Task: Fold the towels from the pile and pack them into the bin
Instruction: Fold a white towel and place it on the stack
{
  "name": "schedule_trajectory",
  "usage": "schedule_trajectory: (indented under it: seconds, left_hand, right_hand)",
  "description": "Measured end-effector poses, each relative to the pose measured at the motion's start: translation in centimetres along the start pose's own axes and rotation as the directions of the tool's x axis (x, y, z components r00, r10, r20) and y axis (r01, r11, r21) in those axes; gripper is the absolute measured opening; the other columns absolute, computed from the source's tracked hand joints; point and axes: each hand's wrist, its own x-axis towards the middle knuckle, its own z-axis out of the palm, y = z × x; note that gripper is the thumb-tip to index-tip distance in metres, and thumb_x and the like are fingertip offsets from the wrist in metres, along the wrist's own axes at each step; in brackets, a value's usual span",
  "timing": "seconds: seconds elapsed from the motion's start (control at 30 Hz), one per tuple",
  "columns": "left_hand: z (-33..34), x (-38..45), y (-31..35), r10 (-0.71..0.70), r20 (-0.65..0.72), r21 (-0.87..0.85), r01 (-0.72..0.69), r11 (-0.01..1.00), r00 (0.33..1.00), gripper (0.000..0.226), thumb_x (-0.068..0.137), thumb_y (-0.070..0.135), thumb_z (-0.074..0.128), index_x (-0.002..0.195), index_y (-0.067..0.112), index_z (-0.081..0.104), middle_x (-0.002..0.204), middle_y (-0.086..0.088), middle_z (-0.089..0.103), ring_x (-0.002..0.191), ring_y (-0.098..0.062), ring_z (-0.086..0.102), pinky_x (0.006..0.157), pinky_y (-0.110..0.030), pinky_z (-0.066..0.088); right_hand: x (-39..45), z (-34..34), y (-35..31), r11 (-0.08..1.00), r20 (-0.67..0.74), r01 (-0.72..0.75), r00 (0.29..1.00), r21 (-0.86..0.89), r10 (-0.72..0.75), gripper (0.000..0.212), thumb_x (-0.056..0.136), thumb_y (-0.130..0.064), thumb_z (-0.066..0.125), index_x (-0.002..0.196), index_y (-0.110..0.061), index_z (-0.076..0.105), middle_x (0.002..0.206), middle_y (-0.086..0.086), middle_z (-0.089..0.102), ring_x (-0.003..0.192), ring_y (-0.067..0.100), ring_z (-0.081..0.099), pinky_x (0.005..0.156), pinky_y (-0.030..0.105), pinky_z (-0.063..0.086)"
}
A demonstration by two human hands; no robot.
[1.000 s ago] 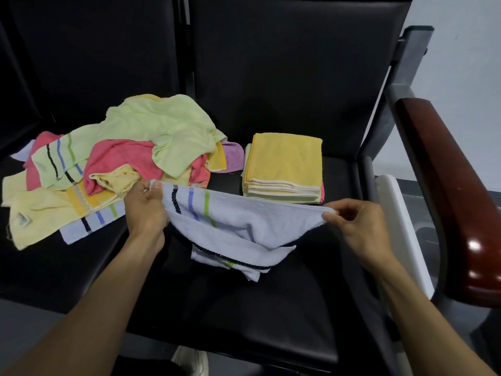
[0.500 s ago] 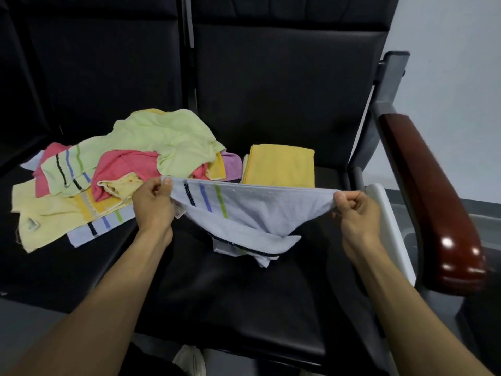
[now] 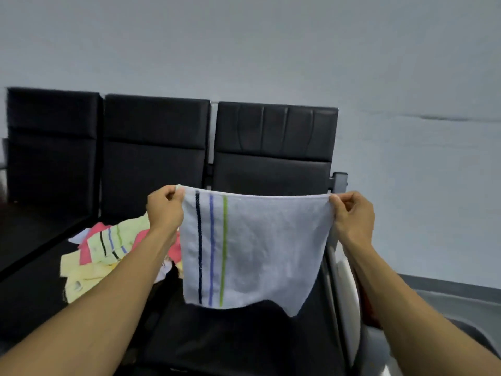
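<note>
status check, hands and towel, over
Left hand and right hand each pinch a top corner. White striped towel hangs spread, unfolded, above the seat. Pile sits left; nothing blocking.

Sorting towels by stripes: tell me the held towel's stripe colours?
Black, blue and green, on the white towel, head view.

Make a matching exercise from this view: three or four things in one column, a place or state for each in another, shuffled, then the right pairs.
Things:
1. white striped towel
2. towel pile
3. left hand
4. right hand

Places or states:
A. lying loose on the black seat
B. pinches the top corner next to the stripes
C. hanging spread out in the air
D. pinches the plain top corner

Pairs: 1-C, 2-A, 3-B, 4-D
</note>
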Motion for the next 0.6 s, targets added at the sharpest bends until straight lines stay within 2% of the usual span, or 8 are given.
schedule_trajectory:
  seconds: [0.1,0.23,0.4,0.6]
  left_hand:
    - [-1.8,0.3,3.0,0.018,-0.040,-0.017,-0.019,1.000,0.999,0.024,0.100,0.018,0.059,0.080,0.008,0.067,0.070,0.003,0.057,0.065,-0.012,0.048,0.062,-0.028,0.038]
    - [-3.6,0.2,5.4,0.047,-0.039,-0.016,-0.048,0.999,0.998,0.018,0.098,0.018,0.062,0.085,0.008,0.071,0.075,0.002,0.063,0.070,-0.015,0.055,0.064,-0.028,0.043]
    - [-5.1,-1.0,6.9,0.080,-0.037,0.015,-0.080,0.997,0.996,0.018,0.100,0.020,0.060,0.093,0.008,0.071,0.088,-0.006,0.070,0.076,-0.017,0.060,0.066,-0.031,0.047]
    - [-7.2,-4.0,6.5,0.182,0.036,0.099,-0.184,0.978,0.983,0.021,0.105,0.021,0.050,0.095,0.005,0.058,0.088,-0.011,0.064,0.073,-0.018,0.052,0.060,-0.031,0.042]
  right_hand:
    - [-0.3,-1.6,-2.8,0.979,0.131,0.136,0.985,-0.150,-0.116,0.012,0.099,-0.017,0.061,0.089,-0.011,0.063,0.082,-0.002,0.062,0.073,0.003,0.054,0.058,0.002,0.040]
    - [0.0,-3.1,-5.2,0.973,0.070,0.179,0.983,-0.145,-0.171,0.018,0.098,-0.014,0.061,0.080,-0.014,0.057,0.075,-0.008,0.058,0.072,0.014,0.055,0.059,0.005,0.038]
    - [-1.2,-3.6,-6.3,0.987,0.043,0.127,0.991,-0.096,-0.124,0.015,0.099,-0.016,0.058,0.085,-0.010,0.060,0.090,0.003,0.064,0.082,0.019,0.057,0.061,0.010,0.036]
    - [-4.4,-4.8,-6.7,0.999,0.004,0.052,0.999,-0.013,-0.052,0.015,0.103,-0.018,0.052,0.093,-0.007,0.054,0.082,-0.001,0.055,0.073,0.010,0.050,0.055,0.009,0.036]
